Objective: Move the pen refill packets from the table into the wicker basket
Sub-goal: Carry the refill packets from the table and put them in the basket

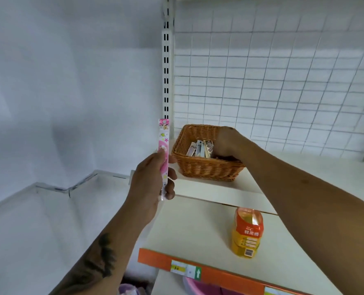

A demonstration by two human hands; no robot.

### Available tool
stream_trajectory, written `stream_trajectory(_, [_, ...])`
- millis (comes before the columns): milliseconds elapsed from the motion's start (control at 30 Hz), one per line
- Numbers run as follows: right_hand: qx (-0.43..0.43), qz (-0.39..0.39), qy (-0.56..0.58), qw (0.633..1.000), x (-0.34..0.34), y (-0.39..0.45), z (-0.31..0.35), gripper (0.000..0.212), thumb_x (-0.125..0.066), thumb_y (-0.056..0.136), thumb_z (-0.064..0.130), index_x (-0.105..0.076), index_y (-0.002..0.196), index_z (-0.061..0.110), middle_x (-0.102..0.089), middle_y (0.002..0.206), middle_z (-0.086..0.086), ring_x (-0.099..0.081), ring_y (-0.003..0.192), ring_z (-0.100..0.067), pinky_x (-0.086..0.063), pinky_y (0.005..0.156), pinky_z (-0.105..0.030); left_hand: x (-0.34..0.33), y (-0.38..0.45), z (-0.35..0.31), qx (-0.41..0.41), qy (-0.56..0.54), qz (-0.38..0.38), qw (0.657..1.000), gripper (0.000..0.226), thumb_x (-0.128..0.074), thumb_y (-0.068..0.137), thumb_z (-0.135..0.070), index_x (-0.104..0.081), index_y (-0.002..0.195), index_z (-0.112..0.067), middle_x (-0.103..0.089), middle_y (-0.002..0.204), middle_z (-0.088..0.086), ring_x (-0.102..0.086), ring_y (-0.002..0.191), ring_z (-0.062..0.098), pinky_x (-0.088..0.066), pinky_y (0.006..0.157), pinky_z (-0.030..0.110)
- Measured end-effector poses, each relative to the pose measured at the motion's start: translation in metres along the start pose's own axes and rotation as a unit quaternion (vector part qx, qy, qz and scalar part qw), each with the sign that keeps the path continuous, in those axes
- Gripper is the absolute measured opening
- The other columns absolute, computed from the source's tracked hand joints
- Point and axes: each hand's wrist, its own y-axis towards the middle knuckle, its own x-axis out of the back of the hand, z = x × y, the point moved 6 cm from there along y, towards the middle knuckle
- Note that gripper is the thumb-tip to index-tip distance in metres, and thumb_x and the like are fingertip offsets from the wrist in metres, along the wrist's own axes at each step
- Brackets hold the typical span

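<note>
- A pink pen refill packet (163, 155) is being held upright by the left hand (153, 182), gripped around its lower half, with the printed top end sticking up above the fingers.
- That packet is being kept just left of the wicker basket (206, 167), outside its rim and off the shelf surface.
- The right hand (225, 143) is being dipped down inside the basket from the right side; its fingers are being hidden by the basket's front wall and the hand's own back, so whether anything is being gripped cannot be told.
- Several packets (200, 148) are being seen already inside the basket, leaning together on end, just left of the right hand.
- The basket is being carried by the white shelf (208, 226), near the back corner, beside the slotted upright (166, 71) and in front of the wire grid panel (283, 81).
- An orange-labelled bottle (247, 233) is being seen standing nearer the front of the shelf, well apart from the basket, behind the orange price strip (225, 273).
</note>
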Motion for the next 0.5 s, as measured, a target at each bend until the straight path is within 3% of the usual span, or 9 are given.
stream_trajectory(67, [-0.008,0.012,-0.030,0.999,0.001,-0.007,0.004,0.036,-0.069,0.097,0.024,-0.064,0.125,0.003,-0.066,0.120,-0.013,-0.064,0.107,-0.028,-0.056,0.089,-0.036,0.002,0.004,0.003,0.023,-0.012,-0.010,1.000,0.052,-0.041,0.107,-0.051,-0.066,0.103,-0.006,-0.059,0.068,0.010,-0.047,0.048,0.019,-0.038,0.048,0.023])
stream_trajectory(100, [-0.007,-0.005,-0.025,1.000,0.006,-0.011,0.007,0.031,-0.069,0.095,0.020,-0.065,0.121,0.004,-0.066,0.114,-0.011,-0.064,0.101,-0.027,-0.055,0.081,-0.035,0.002,0.007,0.004,0.030,-0.022,-0.010,0.999,0.056,-0.038,0.108,-0.051,-0.068,0.102,-0.005,-0.059,0.068,0.009,-0.046,0.048,0.018,-0.038,0.047,0.023])
stream_trajectory(200, [0.039,-0.140,0.085,0.986,0.027,-0.035,0.017,0.005,-0.064,0.093,0.016,-0.067,0.096,0.013,-0.070,0.096,-0.006,-0.065,0.080,-0.021,-0.054,0.066,-0.033,0.004,0.012,-0.004,0.024,-0.049,-0.013,0.998,0.051,-0.038,0.110,-0.039,-0.071,0.092,-0.005,-0.056,0.062,0.006,-0.042,0.047,0.015,-0.033,0.045,0.025])
stream_trajectory(267, [0.128,-0.212,0.182,0.952,0.038,-0.073,0.034,0.010,-0.064,0.096,0.027,-0.068,0.090,0.019,-0.070,0.082,0.005,-0.064,0.069,-0.009,-0.056,0.067,-0.027,0.003,0.013,-0.015,0.005,-0.059,-0.023,0.998,0.034,-0.048,0.104,-0.025,-0.068,0.083,-0.006,-0.052,0.061,0.005,-0.039,0.048,0.016,-0.031,0.047,0.027])
stream_trajectory(367, [0.235,-0.231,0.269,0.905,0.033,-0.131,0.065,0.012,-0.068,0.096,0.034,-0.066,0.095,0.022,-0.070,0.073,0.011,-0.064,0.071,-0.003,-0.046,0.063,-0.013,-0.008,0.011,-0.029,-0.038,-0.094,-0.009,0.995,0.022,-0.052,0.100,-0.011,-0.059,0.079,-0.009,-0.050,0.057,0.000,-0.042,0.046,0.014,-0.032,0.049,0.027])
stream_trajectory(500, [0.247,-0.245,0.311,0.884,0.016,-0.135,0.071,0.013,-0.065,0.096,0.013,-0.060,0.105,0.021,-0.073,0.077,0.006,-0.068,0.070,-0.004,-0.050,0.062,-0.018,-0.025,0.007,-0.041,-0.055,-0.123,0.027,0.991,0.022,-0.052,0.103,-0.011,-0.062,0.083,-0.011,-0.060,0.059,0.001,-0.054,0.048,0.014,-0.039,0.045,0.020])
